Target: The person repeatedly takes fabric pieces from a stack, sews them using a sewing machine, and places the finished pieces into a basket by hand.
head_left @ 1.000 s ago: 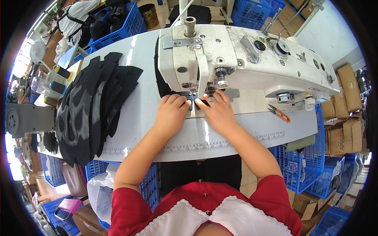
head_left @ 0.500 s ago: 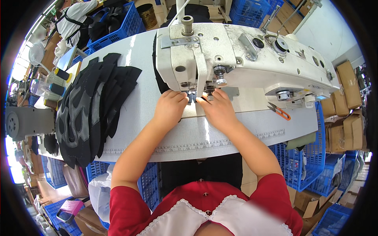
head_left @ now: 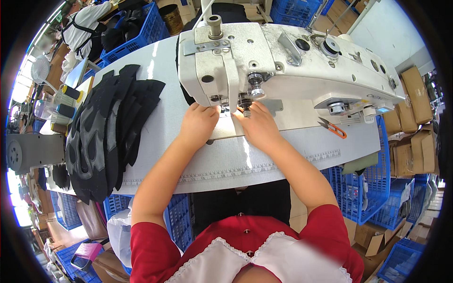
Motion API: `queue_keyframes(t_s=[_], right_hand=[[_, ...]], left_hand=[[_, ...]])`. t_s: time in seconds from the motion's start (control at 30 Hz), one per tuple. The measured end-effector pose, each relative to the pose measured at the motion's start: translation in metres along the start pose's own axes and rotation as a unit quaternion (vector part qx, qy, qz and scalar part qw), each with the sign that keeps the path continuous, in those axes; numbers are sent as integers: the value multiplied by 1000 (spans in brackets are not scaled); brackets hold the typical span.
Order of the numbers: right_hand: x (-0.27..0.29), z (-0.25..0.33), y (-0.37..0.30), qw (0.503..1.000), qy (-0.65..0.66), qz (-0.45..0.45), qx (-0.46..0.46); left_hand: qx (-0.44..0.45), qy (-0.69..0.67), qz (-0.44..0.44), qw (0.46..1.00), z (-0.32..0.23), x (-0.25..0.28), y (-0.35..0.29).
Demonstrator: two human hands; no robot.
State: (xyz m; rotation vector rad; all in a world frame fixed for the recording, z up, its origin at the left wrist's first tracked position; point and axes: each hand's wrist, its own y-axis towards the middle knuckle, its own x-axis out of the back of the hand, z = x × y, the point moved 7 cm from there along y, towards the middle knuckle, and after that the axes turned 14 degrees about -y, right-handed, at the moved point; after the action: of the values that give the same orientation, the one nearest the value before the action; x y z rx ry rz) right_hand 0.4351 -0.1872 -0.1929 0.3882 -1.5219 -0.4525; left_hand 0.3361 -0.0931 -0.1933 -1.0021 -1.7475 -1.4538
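Lying left of the sewing machine [head_left: 264, 49]: black cloth [head_left: 106, 118]; near its right end, scissors [head_left: 335, 129]. Below its head, left hand [head_left: 198, 125] and right hand [head_left: 258, 125], grip too obscured to tell.

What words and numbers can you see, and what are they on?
White sewing machine: dark lettering low on its right side, which I won't copy out.
Ruler strip on the pale table: tiny marks, too small to read.
Small lit panel at the machine's right end: too small to read.
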Motion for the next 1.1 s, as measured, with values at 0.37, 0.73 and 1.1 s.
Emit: queue_keyframes(t_s=[0.37,0.73,1.1], right_hand=[[-13,-3,-4,1000,-19,-4,-7],[-13,-6,-3,1000,-8,0,-24],[-11,-6,-2,1000,-2,3,-24]], left_hand=[[20,59,17,998,4,-4,9],[83,29,29,996,12,-6,12],[70,43,25,996,12,-8,10]])
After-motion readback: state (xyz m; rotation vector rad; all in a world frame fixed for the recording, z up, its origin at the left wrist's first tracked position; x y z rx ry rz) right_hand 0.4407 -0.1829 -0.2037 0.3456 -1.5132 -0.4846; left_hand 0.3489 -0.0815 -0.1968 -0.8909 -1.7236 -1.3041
